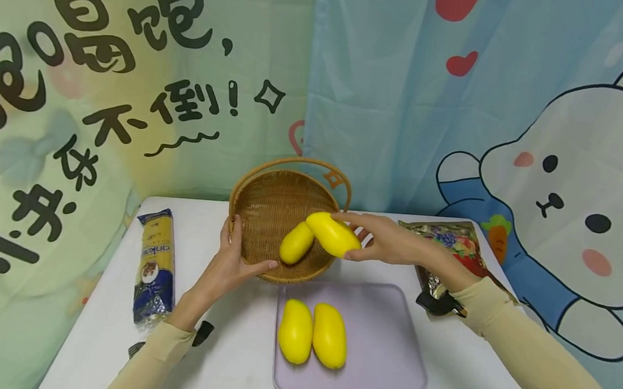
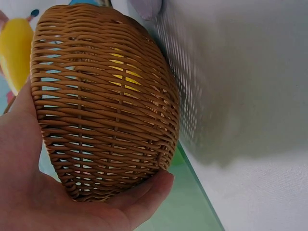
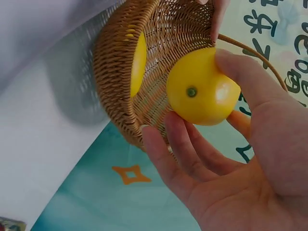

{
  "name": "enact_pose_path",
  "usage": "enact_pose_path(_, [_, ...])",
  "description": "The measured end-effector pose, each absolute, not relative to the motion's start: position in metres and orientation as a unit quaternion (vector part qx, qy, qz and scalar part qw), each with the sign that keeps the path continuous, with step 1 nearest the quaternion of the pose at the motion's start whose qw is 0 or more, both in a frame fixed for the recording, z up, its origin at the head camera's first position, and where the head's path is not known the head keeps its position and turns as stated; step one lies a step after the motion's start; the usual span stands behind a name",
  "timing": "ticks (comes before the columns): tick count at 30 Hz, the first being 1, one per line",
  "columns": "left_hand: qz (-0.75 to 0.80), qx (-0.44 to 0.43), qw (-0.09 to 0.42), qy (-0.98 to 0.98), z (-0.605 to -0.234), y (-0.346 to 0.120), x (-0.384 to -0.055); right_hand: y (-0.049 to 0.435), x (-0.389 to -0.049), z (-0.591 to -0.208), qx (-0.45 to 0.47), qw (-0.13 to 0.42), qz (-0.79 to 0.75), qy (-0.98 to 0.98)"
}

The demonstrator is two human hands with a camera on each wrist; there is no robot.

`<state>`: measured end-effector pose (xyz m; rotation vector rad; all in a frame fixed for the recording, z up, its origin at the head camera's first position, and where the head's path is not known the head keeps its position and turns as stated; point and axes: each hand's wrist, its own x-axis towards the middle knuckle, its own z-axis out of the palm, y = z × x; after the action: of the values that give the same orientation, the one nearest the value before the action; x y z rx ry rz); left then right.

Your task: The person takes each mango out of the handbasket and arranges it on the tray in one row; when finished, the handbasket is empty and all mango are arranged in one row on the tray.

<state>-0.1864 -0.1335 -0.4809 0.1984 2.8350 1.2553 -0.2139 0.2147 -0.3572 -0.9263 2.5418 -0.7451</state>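
Note:
My left hand (image 1: 232, 264) grips the left side of a brown wicker basket (image 1: 264, 209), which is tilted with its mouth toward me. One yellow mango (image 1: 296, 243) lies inside the basket. My right hand (image 1: 381, 238) holds another mango (image 1: 333, 234) between thumb and fingers at the basket's right rim. In the right wrist view the held mango (image 3: 202, 89) shows its green stem end. The left wrist view has the basket's woven outside (image 2: 106, 110) against the palm and fingers. Two more mangoes (image 1: 295, 332) lie side by side on a pale purple tray (image 1: 382, 344).
At the left of the white table (image 1: 229, 357) lies a blue and yellow packet (image 1: 155, 268). A gold and red fruit-print bag (image 1: 449, 240) lies at the right, partly behind my right forearm. A printed curtain (image 1: 372, 102) hangs behind the table.

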Motion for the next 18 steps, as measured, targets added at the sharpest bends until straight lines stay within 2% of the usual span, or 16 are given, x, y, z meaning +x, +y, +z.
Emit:
enact_pose_path(12, [0.407,0.066,0.014,0.911,-0.482,-0.134,-0.185,0.246,-0.162,-0.377,-0.303,0.117,-0.290,0.900])
enact_pose_path(18, [0.405,0.067,0.014,0.912,-0.480,-0.134,-0.185,0.255,-0.143,-0.393,-0.250,0.100,-0.298,0.916])
